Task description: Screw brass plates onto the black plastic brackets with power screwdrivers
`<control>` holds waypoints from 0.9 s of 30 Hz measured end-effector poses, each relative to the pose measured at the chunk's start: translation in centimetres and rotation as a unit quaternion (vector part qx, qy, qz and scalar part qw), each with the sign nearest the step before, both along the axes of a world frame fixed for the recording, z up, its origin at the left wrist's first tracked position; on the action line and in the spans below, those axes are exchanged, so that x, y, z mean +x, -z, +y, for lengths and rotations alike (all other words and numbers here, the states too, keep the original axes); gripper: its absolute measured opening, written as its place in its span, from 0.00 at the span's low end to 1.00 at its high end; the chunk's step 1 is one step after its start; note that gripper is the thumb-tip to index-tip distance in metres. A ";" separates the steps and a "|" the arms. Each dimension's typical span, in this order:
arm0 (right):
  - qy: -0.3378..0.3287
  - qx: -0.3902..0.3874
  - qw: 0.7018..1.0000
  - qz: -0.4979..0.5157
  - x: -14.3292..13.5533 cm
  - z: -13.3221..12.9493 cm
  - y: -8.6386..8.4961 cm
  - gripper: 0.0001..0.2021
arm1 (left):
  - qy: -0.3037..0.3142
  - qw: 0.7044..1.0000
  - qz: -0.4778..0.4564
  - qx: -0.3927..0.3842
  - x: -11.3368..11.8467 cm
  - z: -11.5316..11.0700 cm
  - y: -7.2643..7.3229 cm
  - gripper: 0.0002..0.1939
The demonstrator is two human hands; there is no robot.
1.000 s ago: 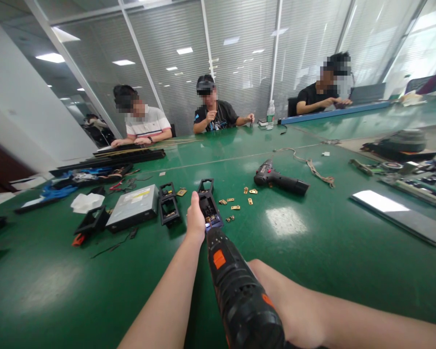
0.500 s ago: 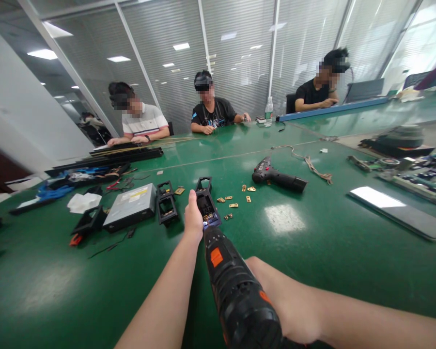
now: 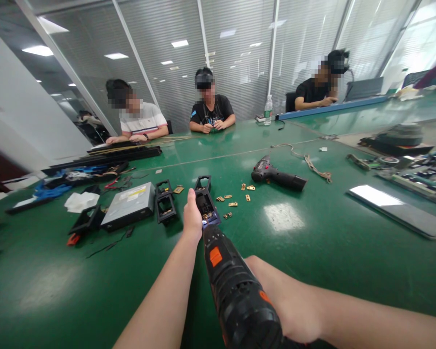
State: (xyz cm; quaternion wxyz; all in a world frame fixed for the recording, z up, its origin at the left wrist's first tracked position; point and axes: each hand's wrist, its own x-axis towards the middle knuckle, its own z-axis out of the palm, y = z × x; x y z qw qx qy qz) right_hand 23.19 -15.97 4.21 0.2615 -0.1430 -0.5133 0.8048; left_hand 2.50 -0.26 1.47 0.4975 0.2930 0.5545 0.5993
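Note:
My right hand (image 3: 287, 305) grips a black and orange cordless drill (image 3: 236, 291) that points away from me across the green table (image 3: 94, 291). Its tip meets the near end of a black plastic frame (image 3: 205, 201) lying on the table. My left hand (image 3: 192, 218) holds that frame at its left side, thumb up. Several small brass hinges (image 3: 236, 198) lie scattered just right of the frame. A second black frame (image 3: 166, 202) rests to the left.
A second drill (image 3: 278, 177) lies beyond the hinges. A grey disc drive (image 3: 129, 206), white tissue (image 3: 80, 201) and black parts sit at the left; circuit boards (image 3: 414, 174) and a metal panel (image 3: 396, 211) at the right. Three people sit at the far side.
My hands and the drill hold nearly still on the frame. The person in the middle across the table has brought both hands together.

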 end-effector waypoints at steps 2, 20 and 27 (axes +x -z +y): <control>-0.003 -0.001 1.000 0.000 0.1 -0.1 -0.2 0.35 | 0.003 1.000 0.003 -0.003 0.0 0.0 0.0 0.41; -0.003 -0.022 0.998 0.063 -0.4 -0.2 0.4 0.35 | 0.003 1.000 0.013 -0.001 -0.3 0.0 0.1 0.42; -0.002 -0.020 0.999 0.032 0.0 -0.2 0.1 0.35 | 0.005 1.000 0.014 0.000 -0.3 0.1 0.2 0.42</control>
